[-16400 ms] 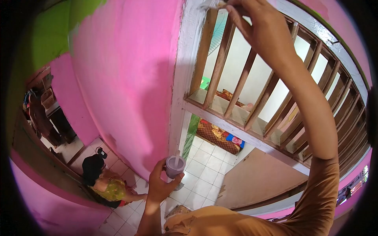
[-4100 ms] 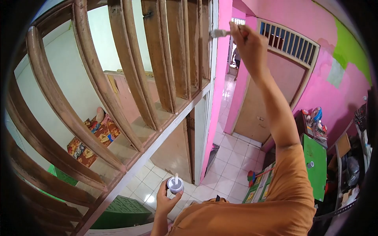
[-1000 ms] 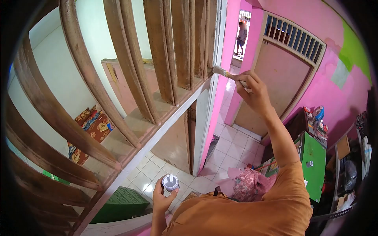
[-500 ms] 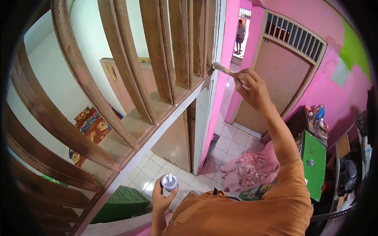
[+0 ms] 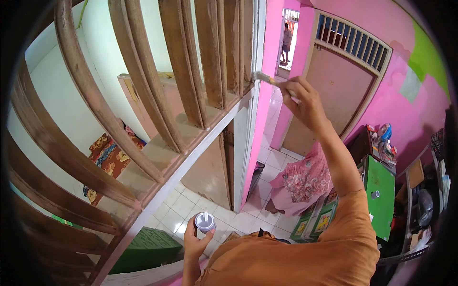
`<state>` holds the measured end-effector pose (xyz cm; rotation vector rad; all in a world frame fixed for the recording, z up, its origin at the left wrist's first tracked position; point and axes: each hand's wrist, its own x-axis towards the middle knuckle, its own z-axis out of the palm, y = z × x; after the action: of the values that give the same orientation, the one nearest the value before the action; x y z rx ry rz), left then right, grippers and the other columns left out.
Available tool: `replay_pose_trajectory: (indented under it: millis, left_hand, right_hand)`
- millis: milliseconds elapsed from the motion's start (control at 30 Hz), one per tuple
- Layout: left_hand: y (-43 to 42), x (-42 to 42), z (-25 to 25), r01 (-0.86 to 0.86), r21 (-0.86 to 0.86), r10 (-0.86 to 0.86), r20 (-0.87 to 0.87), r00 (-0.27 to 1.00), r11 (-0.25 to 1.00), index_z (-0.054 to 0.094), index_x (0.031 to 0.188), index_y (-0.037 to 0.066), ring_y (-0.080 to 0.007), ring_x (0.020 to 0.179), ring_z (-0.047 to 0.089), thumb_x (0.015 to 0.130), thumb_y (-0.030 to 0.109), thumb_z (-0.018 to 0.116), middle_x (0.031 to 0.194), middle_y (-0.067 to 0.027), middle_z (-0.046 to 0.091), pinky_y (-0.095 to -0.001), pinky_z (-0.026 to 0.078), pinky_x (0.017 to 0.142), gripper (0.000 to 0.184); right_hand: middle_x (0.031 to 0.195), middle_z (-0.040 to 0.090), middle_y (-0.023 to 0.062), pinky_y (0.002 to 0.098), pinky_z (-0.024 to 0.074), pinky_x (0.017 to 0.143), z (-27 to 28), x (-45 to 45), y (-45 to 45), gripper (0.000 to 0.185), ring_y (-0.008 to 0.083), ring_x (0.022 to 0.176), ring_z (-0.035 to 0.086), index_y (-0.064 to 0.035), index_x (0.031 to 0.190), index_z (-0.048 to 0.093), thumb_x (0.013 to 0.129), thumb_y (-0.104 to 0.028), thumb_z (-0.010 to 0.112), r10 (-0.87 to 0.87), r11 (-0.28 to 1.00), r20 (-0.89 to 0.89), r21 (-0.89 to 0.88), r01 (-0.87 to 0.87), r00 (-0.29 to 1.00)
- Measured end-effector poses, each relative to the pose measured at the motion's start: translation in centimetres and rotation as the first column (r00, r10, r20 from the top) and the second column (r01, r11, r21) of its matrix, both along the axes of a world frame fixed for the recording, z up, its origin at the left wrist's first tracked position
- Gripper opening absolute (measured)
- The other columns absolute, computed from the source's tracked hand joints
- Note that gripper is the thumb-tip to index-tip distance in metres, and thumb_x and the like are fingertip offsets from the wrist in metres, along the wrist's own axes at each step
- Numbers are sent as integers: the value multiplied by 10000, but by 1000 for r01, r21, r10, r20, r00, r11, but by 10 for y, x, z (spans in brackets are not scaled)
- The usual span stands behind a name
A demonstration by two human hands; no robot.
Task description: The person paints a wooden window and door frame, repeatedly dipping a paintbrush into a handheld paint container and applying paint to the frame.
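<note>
My right hand [image 5: 305, 102] grips a paintbrush [image 5: 265, 77] by its handle, fingers wrapped round it. The pale bristles touch or nearly touch the white-painted edge of the door frame [image 5: 255, 95], beside the end of the brown wooden slats [image 5: 213, 57]. Lower down, my left hand [image 5: 195, 245] holds a small open paint pot [image 5: 205, 222] from the side, with greyish-white paint inside and a white streak at its rim. The frame's lower rail [image 5: 191, 150] has a white front face, while its top is brownish.
A person in a patterned pink garment [image 5: 305, 174] is on the tiled floor below me. Another person [image 5: 286, 44] stands in the far doorway. A green cabinet top [image 5: 380, 195] and cluttered shelves [image 5: 420, 190] are at right, a green object [image 5: 148, 248] below left.
The view has shifted slightly, and my right hand with the paintbrush appears a little further left. The person in pink below has moved away from me, exposing the cabinet front. My left hand stays put.
</note>
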<state>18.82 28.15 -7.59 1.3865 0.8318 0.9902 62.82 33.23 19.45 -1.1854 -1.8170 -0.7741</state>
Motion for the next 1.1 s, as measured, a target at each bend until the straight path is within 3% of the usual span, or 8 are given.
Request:
replay_pose_trajectory:
  millis: [200, 433, 633, 700, 767, 800, 1033, 1100]
  left_hand:
    - [-1, 1, 2, 7, 0, -7, -17, 1000, 1000, 503, 1400, -75, -200, 1179, 622, 826, 37, 825, 1266, -134, 627, -332, 493, 1027, 667]
    - [-2, 1, -1, -4, 19, 4, -15, 1000, 1000, 519, 1387, -62, -199, 1184, 618, 818, 64, 851, 1263, -119, 625, -332, 486, 1038, 671]
    - [-4, 4, 8, -13, 38, 13, -18, 1000, 999, 531, 1374, -55, -195, 1174, 614, 818, 47, 850, 1256, -108, 619, -333, 484, 1039, 649]
    - [-3, 4, 7, -12, 38, 12, -19, 1000, 999, 533, 1371, -55, -193, 1172, 613, 817, 39, 848, 1254, -106, 618, -333, 483, 1039, 644]
    - [-3, 3, 4, -23, 40, 23, -2, 1000, 999, 535, 1366, -55, -193, 1168, 614, 816, 30, 845, 1244, -104, 619, -333, 482, 1042, 637]
    - [-3, 3, 4, -25, 41, 26, -1, 1000, 999, 535, 1366, -55, -193, 1168, 614, 816, 30, 845, 1244, -104, 619, -333, 482, 1042, 637]
    - [-1, -2, 0, -37, 40, 37, -8, 999, 999, 531, 1377, -55, -193, 1166, 621, 814, 21, 840, 1248, -106, 628, -339, 488, 1040, 647]
    - [1, -2, 0, -25, 44, 26, -12, 1000, 999, 529, 1381, -55, -194, 1166, 623, 813, 22, 840, 1250, -108, 629, -340, 491, 1038, 652]
  right_hand:
    - [947, 637, 94, 364, 544, 689, 46, -3, 9, 218, 262, 777, 656, -43, 1104, 693, 896, 13, 720, 45, 997, -31, 65, -43, 999]
    - [958, 694, 96, 302, 579, 699, 109, 2, 20, 168, 204, 825, 713, -20, 1086, 723, 926, 22, 698, -67, 977, 34, 204, 58, 997]
    - [941, 703, 79, 290, 558, 687, 159, -1, 28, 140, 181, 785, 720, -23, 1074, 737, 934, -30, 736, -57, 885, 64, 465, 21, 996]
    - [942, 708, 67, 301, 556, 703, 170, -2, 35, 135, 185, 790, 721, -36, 1066, 749, 933, -55, 748, 24, 860, 31, 509, -36, 999]
    - [826, 673, 94, 273, 513, 518, 180, 2, 45, 87, 146, 667, 667, 16, 1022, 706, 971, -54, 704, 110, 735, 89, 663, -141, 990]
    - [920, 665, 108, 285, 527, 543, 180, -1, 36, 120, 172, 733, 674, 14, 1049, 686, 929, 11, 695, -48, 786, 35, 618, 16, 998]
    - [925, 667, 118, 313, 543, 608, 173, -7, 57, 136, 193, 727, 671, 29, 1050, 684, 921, 10, 719, -70, 728, 43, 686, 22, 997]
    - [945, 711, 61, 316, 552, 715, 163, -13, 60, 133, 197, 788, 718, -50, 1057, 758, 926, -70, 758, 7, 779, -20, 627, 7, 1000]
